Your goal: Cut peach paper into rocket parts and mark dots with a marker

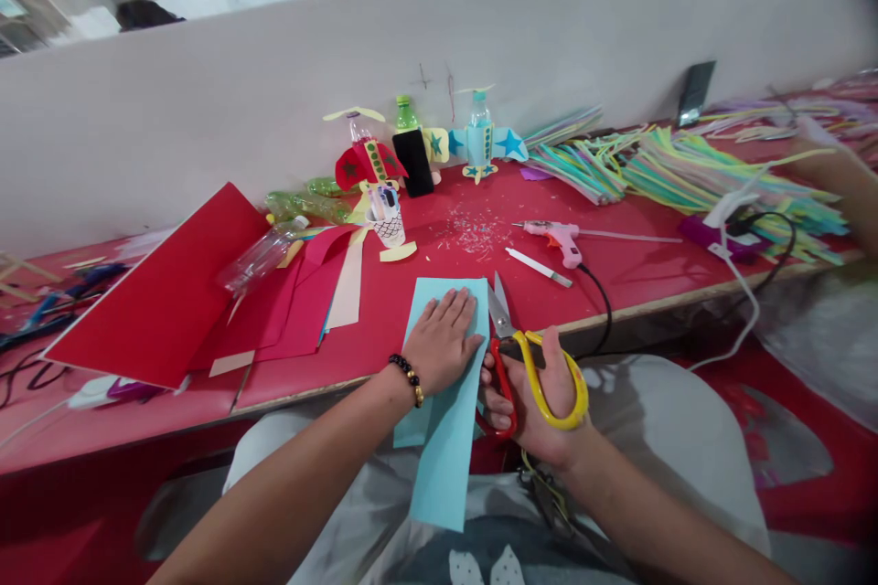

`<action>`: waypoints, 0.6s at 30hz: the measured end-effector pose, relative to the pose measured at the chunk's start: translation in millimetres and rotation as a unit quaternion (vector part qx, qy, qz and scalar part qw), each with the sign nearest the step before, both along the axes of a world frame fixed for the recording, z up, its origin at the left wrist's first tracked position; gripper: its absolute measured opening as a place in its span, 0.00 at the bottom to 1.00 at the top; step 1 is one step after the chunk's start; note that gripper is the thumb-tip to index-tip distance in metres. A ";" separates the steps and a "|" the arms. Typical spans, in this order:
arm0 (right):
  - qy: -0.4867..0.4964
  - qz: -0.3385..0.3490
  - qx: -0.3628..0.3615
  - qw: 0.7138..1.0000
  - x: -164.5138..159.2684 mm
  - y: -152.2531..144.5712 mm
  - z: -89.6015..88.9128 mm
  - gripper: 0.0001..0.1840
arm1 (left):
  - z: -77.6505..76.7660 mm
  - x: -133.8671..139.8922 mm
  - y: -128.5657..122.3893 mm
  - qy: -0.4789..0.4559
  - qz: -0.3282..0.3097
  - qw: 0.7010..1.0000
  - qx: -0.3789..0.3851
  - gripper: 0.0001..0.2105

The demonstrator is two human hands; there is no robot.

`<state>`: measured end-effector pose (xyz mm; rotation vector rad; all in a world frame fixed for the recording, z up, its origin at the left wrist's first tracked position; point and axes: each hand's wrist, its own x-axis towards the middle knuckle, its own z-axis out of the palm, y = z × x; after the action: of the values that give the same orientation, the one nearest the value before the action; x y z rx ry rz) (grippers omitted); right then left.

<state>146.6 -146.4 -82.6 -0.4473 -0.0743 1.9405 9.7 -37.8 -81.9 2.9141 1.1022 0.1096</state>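
My left hand [449,338] lies flat with its fingers stretched over a light blue sheet of paper [443,466], which hangs over the table's front edge towards my lap. Part of the sheet looks folded or cut into strips; under my palm I cannot tell which. My right hand [541,393] grips a pair of scissors [506,320] with one red and one yellow handle loop. The scissors' blades are spread apart and point away from me, just beside the right edge of the paper.
A pink glue gun [559,238] and a white pen [539,267] lie to the right. Red sheets [165,292] and a clear bottle [261,260] are left. Bottle planes [480,142], a phone [412,163] and a pen cup [386,219] stand behind. Another person's arm [840,174] reaches in at right.
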 end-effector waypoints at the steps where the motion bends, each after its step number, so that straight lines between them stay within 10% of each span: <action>1: 0.000 -0.002 0.000 1.000 -0.3 1.0 0.4 0.43 | 0.0 -0.1 0.0 0.000 0.000 1.000 -0.001 0.27; 13: -0.053 -0.007 0.017 0.998 16.2 1.7 6.6 0.40 | 1.1 -0.6 -1.3 -0.005 0.003 1.000 -0.006 0.27; 18: -0.266 -0.060 0.060 0.960 20.7 -11.1 3.2 0.27 | 0.0 -0.2 6.1 -0.004 0.014 1.000 -0.013 0.28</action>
<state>167.4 -157.5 -79.4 -0.8624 -0.4972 1.6407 9.5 -31.7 -81.9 2.8738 1.1335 0.1070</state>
